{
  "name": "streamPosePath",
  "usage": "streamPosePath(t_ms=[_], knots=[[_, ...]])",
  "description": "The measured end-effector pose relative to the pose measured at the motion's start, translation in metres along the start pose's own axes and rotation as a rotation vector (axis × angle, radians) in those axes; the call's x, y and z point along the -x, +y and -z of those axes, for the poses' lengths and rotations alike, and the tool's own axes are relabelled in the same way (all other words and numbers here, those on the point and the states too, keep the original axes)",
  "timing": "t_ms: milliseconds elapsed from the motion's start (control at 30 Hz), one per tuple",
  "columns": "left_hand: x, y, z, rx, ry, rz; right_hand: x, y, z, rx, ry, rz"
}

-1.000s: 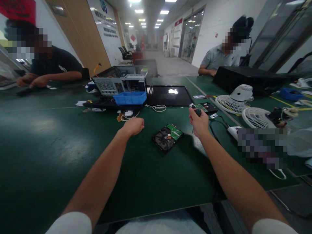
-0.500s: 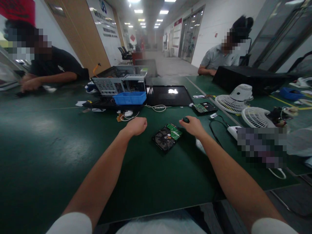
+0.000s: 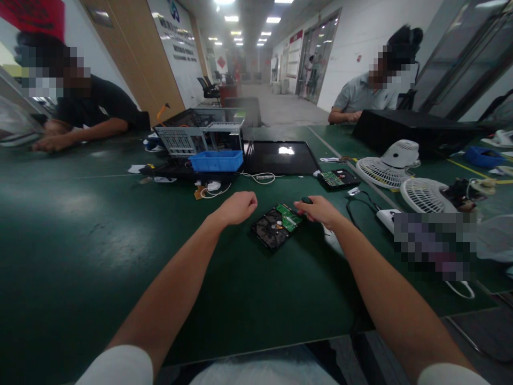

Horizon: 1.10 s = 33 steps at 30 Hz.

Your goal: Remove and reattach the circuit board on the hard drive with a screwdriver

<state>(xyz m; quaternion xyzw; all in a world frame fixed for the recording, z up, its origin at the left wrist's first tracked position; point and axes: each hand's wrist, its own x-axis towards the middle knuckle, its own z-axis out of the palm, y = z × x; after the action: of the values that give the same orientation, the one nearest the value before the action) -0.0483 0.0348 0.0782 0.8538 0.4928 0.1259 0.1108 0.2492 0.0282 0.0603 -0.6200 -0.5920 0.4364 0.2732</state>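
Right hand point(image 3: 319, 209) gripping a rounded, dark-green tool handle point(image 3: 306, 200), just beside the circuit-board end of a rectangular black-and-green hard drive point(image 3: 274, 229); contact, can't tell from where I stand. Drive lies flat on the dark-green tabletop point(image 3: 240, 305), between both hands, slightly nearer the worker's body. Left hand point(image 3: 240, 207) curled into a fist, near the drive's far left side; contents, if any, hidden.

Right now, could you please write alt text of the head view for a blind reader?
A person's right hand grips a dark tool beside a hard drive on a green table; the left hand, closed, is just left of the drive. Beyond are a blue tray and an open computer case.
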Motion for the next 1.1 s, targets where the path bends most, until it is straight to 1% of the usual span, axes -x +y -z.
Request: streamPosePath(t_ms=[100,200,333,400,567,767,1100], knots=[[-0.001,0.008,0.0,-0.001,0.035,-0.05,0.001,-0.001,-0.003,-0.039,-0.084,0.003],[-0.002,0.017,-0.004,0.004,0.058,-0.098,0.004,-0.003,-0.009,-0.053,-0.209,0.027],[-0.003,0.027,-0.013,0.032,0.055,-0.144,0.009,-0.007,-0.016,-0.075,-0.375,0.034],[-0.004,0.029,-0.018,0.032,0.037,-0.153,0.011,-0.008,-0.018,-0.078,-0.419,0.034],[-0.005,0.028,-0.027,0.002,-0.016,-0.156,0.01,-0.007,-0.018,-0.087,-0.441,0.03],[-0.007,0.029,-0.036,-0.032,-0.014,-0.154,0.008,-0.004,-0.018,-0.098,-0.452,0.035],[-0.005,0.036,-0.033,-0.07,0.006,-0.124,0.009,-0.005,-0.018,-0.1,-0.448,0.051]])
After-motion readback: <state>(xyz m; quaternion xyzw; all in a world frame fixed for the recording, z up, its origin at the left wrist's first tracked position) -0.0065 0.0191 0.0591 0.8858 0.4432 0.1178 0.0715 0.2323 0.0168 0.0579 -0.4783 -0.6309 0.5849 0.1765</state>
